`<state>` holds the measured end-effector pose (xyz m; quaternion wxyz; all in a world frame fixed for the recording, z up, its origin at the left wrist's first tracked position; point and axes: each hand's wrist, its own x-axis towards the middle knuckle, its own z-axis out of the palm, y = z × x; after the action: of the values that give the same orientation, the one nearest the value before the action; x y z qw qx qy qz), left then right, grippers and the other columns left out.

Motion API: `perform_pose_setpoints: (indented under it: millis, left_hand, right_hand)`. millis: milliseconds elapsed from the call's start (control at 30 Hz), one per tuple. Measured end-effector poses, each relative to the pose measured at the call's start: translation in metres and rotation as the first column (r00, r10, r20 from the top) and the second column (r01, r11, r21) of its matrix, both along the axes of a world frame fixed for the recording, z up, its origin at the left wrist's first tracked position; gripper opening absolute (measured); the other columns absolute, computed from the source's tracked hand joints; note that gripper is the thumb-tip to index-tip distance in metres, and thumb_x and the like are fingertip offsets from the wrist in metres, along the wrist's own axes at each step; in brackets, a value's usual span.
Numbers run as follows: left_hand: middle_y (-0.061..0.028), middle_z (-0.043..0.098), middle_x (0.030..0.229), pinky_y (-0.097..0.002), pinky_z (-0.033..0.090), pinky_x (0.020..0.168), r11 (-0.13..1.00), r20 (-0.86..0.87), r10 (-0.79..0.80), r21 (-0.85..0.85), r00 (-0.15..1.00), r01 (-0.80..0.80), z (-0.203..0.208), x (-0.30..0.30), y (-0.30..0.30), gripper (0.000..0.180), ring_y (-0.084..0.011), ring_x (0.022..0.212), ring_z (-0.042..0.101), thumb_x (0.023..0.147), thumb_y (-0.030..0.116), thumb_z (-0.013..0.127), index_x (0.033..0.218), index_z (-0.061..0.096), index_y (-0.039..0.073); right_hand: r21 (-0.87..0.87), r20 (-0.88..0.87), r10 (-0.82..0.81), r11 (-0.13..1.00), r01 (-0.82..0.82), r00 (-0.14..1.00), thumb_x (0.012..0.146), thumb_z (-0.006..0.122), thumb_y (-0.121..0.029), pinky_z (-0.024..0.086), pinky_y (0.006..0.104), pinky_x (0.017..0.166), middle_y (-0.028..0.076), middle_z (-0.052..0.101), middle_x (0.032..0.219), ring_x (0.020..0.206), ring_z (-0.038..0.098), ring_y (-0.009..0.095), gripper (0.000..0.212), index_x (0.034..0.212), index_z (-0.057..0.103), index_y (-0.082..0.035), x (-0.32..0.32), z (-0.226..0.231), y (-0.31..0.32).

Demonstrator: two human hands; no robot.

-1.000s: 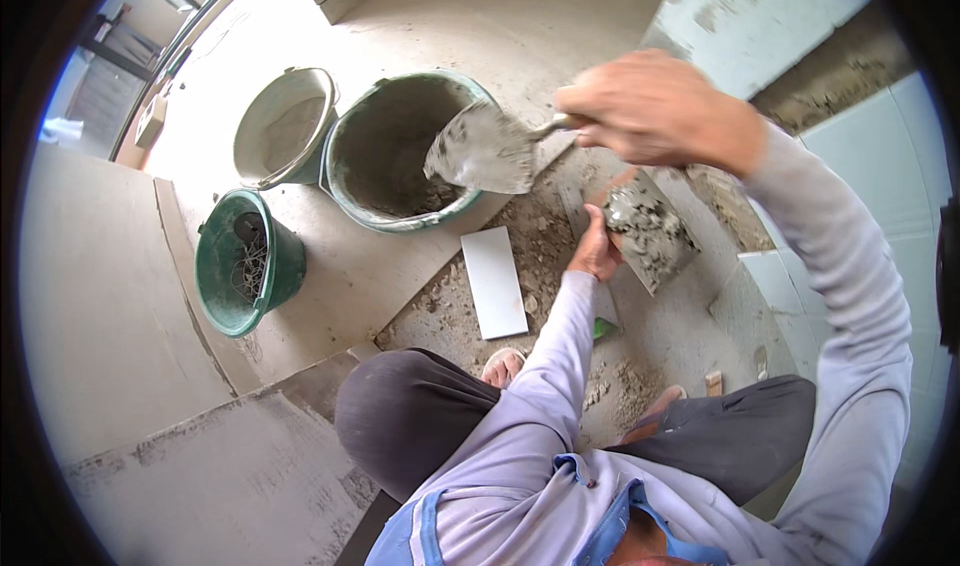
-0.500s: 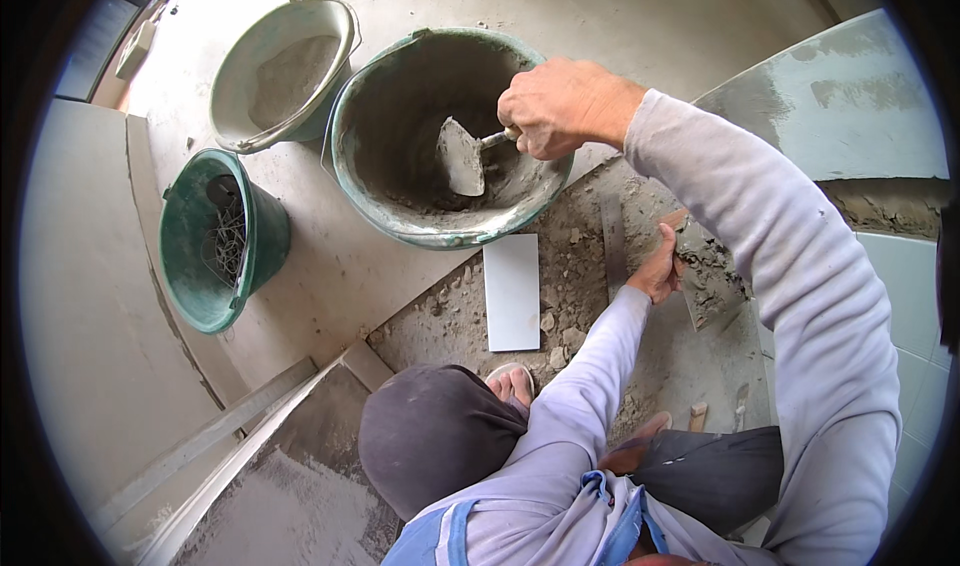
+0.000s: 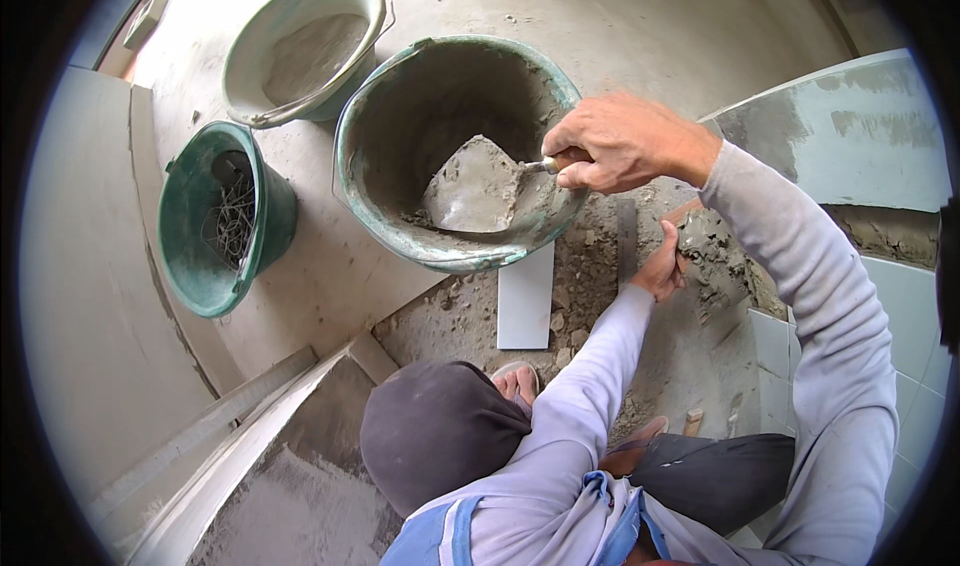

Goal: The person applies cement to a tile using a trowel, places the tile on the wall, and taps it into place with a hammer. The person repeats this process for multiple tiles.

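Observation:
My right hand (image 3: pixel 628 144) is closed round the handle of a trowel (image 3: pixel 472 186). The broad blade, coated with wet grey mortar, is inside a large green bucket (image 3: pixel 368 231) near its front wall. The mortar in the bucket is partly hidden by the blade. Lower and to the right, my left hand (image 3: pixel 662 268) grips a tile (image 3: pixel 682 211) by its side. Its reddish-brown edge shows, and lumpy mortar covers its face; my right sleeve passes close to it. A white tile (image 3: pixel 525 311) lies on the ground below the bucket, its far end covered by the rim.
Behind on the left stands a pale bucket (image 3: pixel 240 71) with grey powdery material. A smaller green bucket (image 3: pixel 185 281) holds tangled wire. Crumbled mortar (image 3: pixel 590 266) and a flat strip (image 3: pixel 627 241) lie between my hands and the large bucket. Tiled surfaces (image 3: pixel 900 301) rise at the right.
The trowel has moved slightly down and its blade has turned, now showing its broad mortar-covered face. My right hand has shifted right and down. My left hand still holds the tile.

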<state>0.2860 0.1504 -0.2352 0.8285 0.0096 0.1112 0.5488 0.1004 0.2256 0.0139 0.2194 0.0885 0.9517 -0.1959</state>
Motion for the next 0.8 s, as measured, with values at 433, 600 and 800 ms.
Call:
perform_pose_setpoints:
  millis: [433,600,800]
  left_hand:
    - [0.0037,0.059,0.07,-0.0263,0.041,0.042,0.983,-0.191,0.012,-0.176,0.981,-0.046,0.007,-0.014,-0.003,0.058,-0.0103,0.054,0.054,0.09,0.067,0.031,0.109,0.055,0.018]
    - [-0.0034,0.059,0.082,-0.0331,0.051,0.059,0.989,-0.275,0.107,-0.073,0.955,-0.131,0.009,-0.032,-0.015,0.037,-0.0152,0.069,0.058,0.097,0.043,0.042,0.112,0.053,0.01]
    - [-0.0046,0.053,0.13,-0.0467,0.039,0.1,0.991,-0.264,0.044,-0.11,0.964,-0.075,0.01,-0.071,-0.038,0.078,-0.0251,0.117,0.05,0.082,0.073,0.033,0.134,0.043,0.015]
  right_hand:
    - [-0.545,-0.056,-0.409,0.777,0.316,0.911,0.081,0.062,-0.034,0.046,0.0322,0.079,0.01,0.063,0.096,0.088,0.058,0.019,0.045,0.112,0.062,-0.001,0.086,0.026,-0.019]
    - [-0.572,-0.264,-0.627,0.713,0.404,0.733,0.081,0.065,-0.012,0.042,0.0311,0.064,0.007,0.055,0.077,0.07,0.052,0.016,0.023,0.099,0.056,-0.001,0.228,0.073,-0.045]
    - [-0.356,-0.277,-0.873,0.481,0.801,0.401,0.087,0.064,-0.018,0.042,0.03,0.058,0.002,0.053,0.075,0.062,0.048,0.012,0.028,0.104,0.053,0.001,0.436,0.07,-0.149]
